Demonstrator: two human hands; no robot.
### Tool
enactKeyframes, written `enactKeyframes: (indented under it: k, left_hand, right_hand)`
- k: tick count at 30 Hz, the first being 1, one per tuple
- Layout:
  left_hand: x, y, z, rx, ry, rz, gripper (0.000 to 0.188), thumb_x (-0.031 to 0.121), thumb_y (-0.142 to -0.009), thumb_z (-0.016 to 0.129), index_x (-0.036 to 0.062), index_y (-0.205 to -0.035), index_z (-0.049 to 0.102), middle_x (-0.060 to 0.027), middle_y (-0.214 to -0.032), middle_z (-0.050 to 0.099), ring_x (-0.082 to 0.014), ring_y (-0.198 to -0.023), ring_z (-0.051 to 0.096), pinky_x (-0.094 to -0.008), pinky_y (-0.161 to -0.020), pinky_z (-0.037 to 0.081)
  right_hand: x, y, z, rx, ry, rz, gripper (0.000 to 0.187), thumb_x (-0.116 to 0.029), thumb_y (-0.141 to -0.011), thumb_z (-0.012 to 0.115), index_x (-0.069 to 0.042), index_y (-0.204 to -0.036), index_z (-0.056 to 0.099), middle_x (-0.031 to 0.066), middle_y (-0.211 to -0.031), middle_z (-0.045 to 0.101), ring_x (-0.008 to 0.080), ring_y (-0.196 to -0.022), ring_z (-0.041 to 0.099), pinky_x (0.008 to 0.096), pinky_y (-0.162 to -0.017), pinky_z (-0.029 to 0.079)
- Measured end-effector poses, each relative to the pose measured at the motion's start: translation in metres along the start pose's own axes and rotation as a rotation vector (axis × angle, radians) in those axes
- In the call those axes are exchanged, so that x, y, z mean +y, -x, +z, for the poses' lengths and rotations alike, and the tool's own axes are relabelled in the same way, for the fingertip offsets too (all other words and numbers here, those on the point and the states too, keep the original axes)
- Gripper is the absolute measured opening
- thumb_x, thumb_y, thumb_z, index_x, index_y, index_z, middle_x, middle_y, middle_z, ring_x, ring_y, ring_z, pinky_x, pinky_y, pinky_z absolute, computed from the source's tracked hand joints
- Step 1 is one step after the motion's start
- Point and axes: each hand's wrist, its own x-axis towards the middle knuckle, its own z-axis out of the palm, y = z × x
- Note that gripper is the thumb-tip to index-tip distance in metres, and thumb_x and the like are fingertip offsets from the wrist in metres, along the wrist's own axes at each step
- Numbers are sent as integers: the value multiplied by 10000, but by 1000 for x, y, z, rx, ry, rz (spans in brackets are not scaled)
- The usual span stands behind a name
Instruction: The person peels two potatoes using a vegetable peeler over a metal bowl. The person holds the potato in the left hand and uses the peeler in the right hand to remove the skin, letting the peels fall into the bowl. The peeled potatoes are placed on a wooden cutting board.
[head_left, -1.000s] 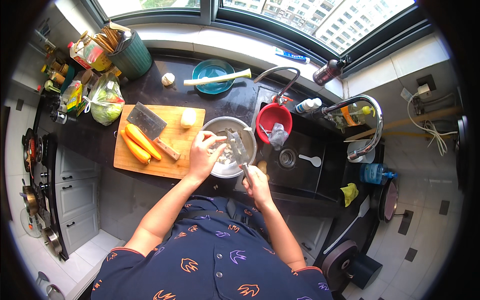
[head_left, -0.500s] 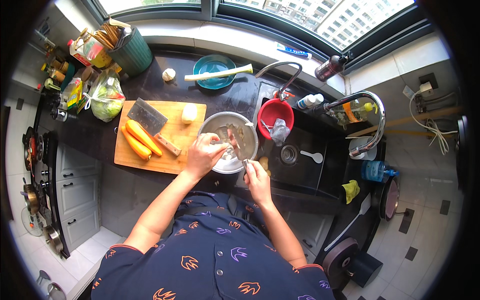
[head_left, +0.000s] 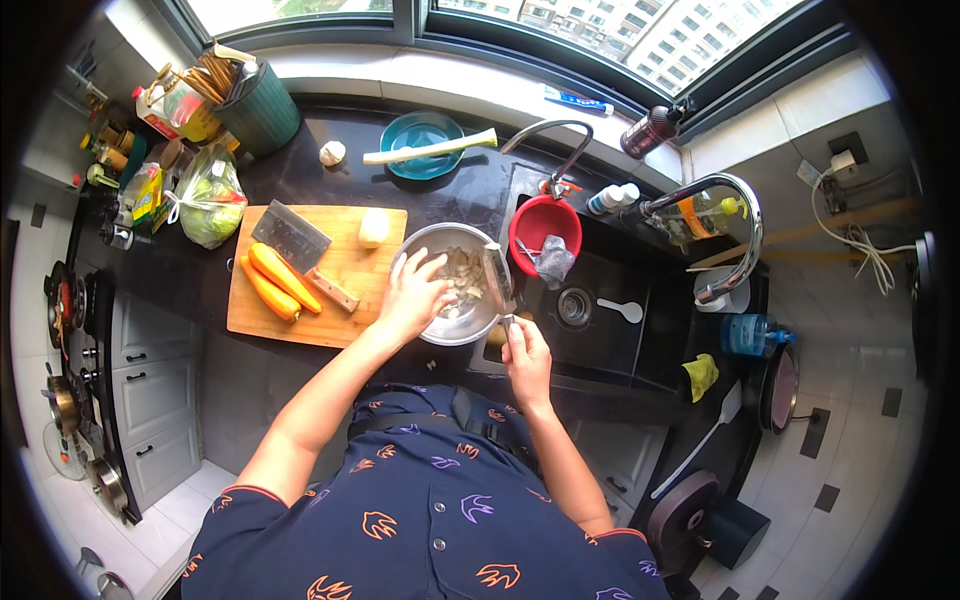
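Observation:
My left hand (head_left: 413, 296) hovers over the left side of a metal bowl (head_left: 425, 240), its fingers spread with nothing seen in them. Pale, thin pieces (head_left: 466, 275) lie in the bottom; whether they are slices or peelings I cannot tell. My right hand (head_left: 526, 358) grips a knife (head_left: 497, 280) by its dark handle, the shiny blade standing at the bowl's right rim. Left of the bowl, a wooden cutting board (head_left: 340, 230) bears a cleaver (head_left: 290, 237), orange carrots (head_left: 275, 280) and a pale peeled vegetable (head_left: 374, 228).
To the right is a dark sink (head_left: 620, 275) with a red basin (head_left: 530, 220), a white spoon (head_left: 620, 311) and a faucet (head_left: 745, 230). A teal plate (head_left: 425, 128) with a leek-like stalk (head_left: 430, 147) and a garlic bulb (head_left: 332, 153) sit behind. Bagged greens (head_left: 212, 200) stand left.
My left hand's fingers have spread apart from a pinch. The knife has swung away from them toward the bowl's right rim, and my right hand has shifted slightly right.

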Motion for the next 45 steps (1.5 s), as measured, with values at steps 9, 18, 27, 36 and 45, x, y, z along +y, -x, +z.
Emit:
enactKeyframes:
  k: [9,18,27,36,45]
  left_hand:
    - [-6,-20,20,-362,-20,-51,239,271,-902,634,93,-1051,693,-87,-1036,692,-261,-1076,626,-645,-1158,160]
    - [6,-49,15,-38,-109,71,348,83,-729,706,197,-1057,678,-86,-1130,565,-317,-1249,488,-683,-1159,132]
    - [23,-81,33,39,-263,134,510,187,-804,706,189,-1304,608,-139,-1409,473,-354,-1374,355,-564,-1174,236]
    - [-2,7,10,71,-95,21,246,182,-779,770,138,-1016,720,-129,-1304,549,-373,-1340,405,-507,-1149,308]
    - [38,75,-23,209,183,-77,131,208,-842,744,129,-931,690,-35,-756,597,-187,-618,632,-328,-546,490]
  right_hand:
    - [5,3,-10,36,-41,28,269,-226,-1029,541,-21,-1179,631,-23,-674,547,38,-597,483,215,-540,390]
    - [6,-5,-19,64,-46,13,279,-233,-1028,545,-14,-1180,630,-21,-670,546,38,-590,485,218,-533,388]
    - [2,-7,-32,102,-84,-11,288,-248,-1026,546,-19,-1182,625,-24,-656,542,33,-556,460,217,-496,354]
    - [17,13,-22,68,-70,1,261,-216,-1023,548,-17,-1171,629,-31,-667,535,33,-576,467,211,-518,369]
    - [10,28,8,-50,-89,-93,254,-221,-1034,536,-36,-1190,611,-32,-651,521,12,-502,401,187,-448,288]
